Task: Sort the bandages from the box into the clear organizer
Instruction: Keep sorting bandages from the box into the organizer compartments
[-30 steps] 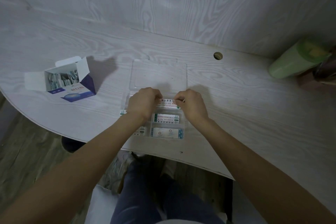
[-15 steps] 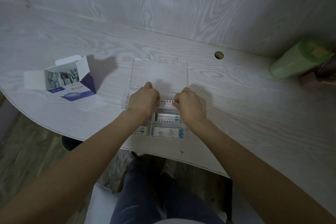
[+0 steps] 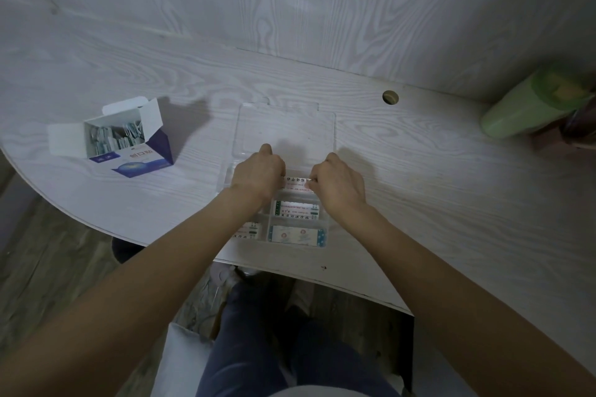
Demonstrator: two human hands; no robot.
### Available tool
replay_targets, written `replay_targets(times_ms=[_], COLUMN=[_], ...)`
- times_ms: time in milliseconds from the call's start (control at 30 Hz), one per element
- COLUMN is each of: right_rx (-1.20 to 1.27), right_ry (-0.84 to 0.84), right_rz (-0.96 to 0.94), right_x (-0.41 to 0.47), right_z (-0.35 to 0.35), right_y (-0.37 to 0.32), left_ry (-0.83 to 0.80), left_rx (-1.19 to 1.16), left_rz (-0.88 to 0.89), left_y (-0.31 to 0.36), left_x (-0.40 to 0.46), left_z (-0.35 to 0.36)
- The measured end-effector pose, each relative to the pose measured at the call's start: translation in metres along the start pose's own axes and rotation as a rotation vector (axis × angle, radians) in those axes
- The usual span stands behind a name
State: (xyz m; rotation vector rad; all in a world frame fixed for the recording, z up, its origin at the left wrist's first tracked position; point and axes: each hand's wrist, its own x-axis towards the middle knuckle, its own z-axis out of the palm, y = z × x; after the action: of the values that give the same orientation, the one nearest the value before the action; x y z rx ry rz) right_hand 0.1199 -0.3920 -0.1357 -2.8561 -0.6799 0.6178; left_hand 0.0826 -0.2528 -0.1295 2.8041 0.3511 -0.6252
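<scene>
The pale wood-grain table (image 3: 419,203) carries the open box (image 3: 129,138), clear organizer (image 3: 283,126) and green roll (image 3: 529,106).

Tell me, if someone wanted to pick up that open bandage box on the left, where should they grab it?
Probably by its two side walls, coming down from above. The box stands upright on the table with its flaps open, so the top offers no firm surface, and the bandages inside stay put if it is lifted level.
</scene>
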Motion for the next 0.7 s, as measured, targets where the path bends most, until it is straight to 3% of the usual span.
replay_targets(times_ms=[433, 600, 700], right_rx=[0.016, 0.108, 0.174], right_ry=[0.045, 0.105, 0.093], right_rz=[-0.074, -0.15, -0.291], right_x=[-0.014, -0.003, 0.009], right_z=[-0.03, -0.05, -0.054], right_y=[-0.009, -0.049, -0.091], left_ry=[0.097, 0.295, 0.417], left_rx=[-0.111, -0.187, -0.225], left_rz=[0.074, 0.039, -0.021], left_y=[-0.018, -0.051, -0.088], left_x=[-0.023, -0.041, -0.053], left_z=[-0.023, -0.047, -0.062])
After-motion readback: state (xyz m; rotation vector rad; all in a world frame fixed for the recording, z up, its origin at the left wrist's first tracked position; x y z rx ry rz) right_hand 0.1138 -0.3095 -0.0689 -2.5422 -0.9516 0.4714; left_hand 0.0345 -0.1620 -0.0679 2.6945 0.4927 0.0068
